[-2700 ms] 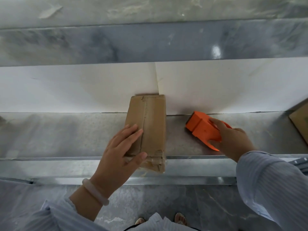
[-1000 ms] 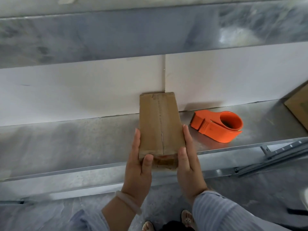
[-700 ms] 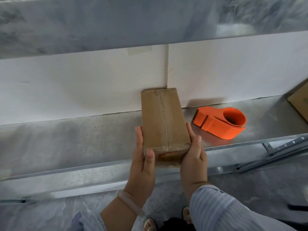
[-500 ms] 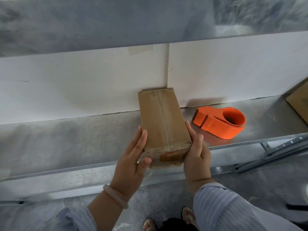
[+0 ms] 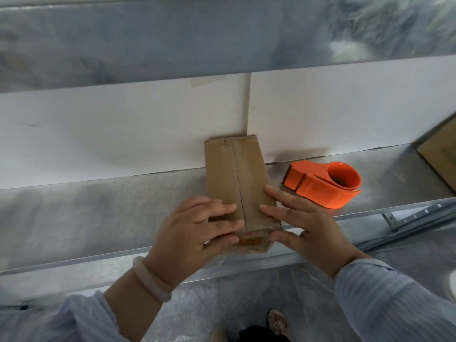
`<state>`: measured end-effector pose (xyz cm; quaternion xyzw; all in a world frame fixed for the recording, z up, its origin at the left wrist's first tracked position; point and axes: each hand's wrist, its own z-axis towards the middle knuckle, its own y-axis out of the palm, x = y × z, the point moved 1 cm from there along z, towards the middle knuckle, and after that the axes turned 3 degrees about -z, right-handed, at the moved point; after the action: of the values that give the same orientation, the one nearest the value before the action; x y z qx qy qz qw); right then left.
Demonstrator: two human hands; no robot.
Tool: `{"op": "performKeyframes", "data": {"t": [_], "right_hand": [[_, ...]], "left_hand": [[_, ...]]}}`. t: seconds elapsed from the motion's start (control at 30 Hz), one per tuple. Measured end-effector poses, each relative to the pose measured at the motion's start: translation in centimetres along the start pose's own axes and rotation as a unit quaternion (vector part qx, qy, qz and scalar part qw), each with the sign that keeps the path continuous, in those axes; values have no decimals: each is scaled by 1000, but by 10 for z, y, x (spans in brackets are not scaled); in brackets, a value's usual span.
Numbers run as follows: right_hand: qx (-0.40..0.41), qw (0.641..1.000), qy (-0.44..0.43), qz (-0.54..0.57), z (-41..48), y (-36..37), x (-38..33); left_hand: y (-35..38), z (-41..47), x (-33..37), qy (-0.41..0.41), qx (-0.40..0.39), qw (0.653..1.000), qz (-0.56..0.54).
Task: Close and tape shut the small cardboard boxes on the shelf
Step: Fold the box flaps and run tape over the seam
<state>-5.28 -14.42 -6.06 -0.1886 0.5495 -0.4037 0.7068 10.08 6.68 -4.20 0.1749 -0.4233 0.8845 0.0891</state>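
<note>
Left hand [image 5: 195, 233] and right hand [image 5: 303, 225] lie flat with fingers spread on the near end of the small cardboard box [image 5: 237, 174], one on each side of the centre seam, pinching nothing. The box sits lengthwise on the metal shelf [image 5: 98, 213], near end at the front lip, far end against the white back panel [image 5: 123, 134]. Step: probably pressing the flaps shut; can't tell if the seam is taped. The orange tape dispenser [image 5: 323, 185] lies near the box on its right, untouched. Next move probably needs one hand pinning the flaps and the right taking the dispenser.

Both hands, left [image 5: 195, 233] and right [image 5: 306, 225], press flat on the cardboard box [image 5: 237, 178] beside an orange tape dispenser [image 5: 320, 183].
</note>
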Motion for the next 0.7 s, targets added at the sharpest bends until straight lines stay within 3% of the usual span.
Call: {"op": "performKeyframes", "data": {"t": [0.17, 0.3, 0.37, 0.43, 0.47, 0.53, 0.63, 0.7], "right_hand": [[-80, 987, 67, 121, 2, -13, 5], [-68, 944, 141, 292, 5, -8, 3], [-36, 922, 165, 348, -1, -2, -3], [-1, 915, 191, 354, -11, 7, -16], [17, 915, 208, 345, -15, 14, -22], [59, 897, 241, 366, -22, 26, -35], [140, 843, 304, 421, -17, 34, -51], [173, 849, 315, 388, -4, 38, -60]], "left_hand": [[-10, 2, -14, -52, -71, 989, -122], [2, -13, -17, -158, -100, 958, -218], [16, -22, -5, -255, -94, 902, -335], [30, -25, 13, -333, -27, 825, -456], [34, -23, 21, -362, 21, 791, -492], [38, -17, 32, -409, 92, 756, -502], [37, -7, 42, -425, 141, 766, -461], [39, -2, 46, -420, 125, 798, -414]]}}
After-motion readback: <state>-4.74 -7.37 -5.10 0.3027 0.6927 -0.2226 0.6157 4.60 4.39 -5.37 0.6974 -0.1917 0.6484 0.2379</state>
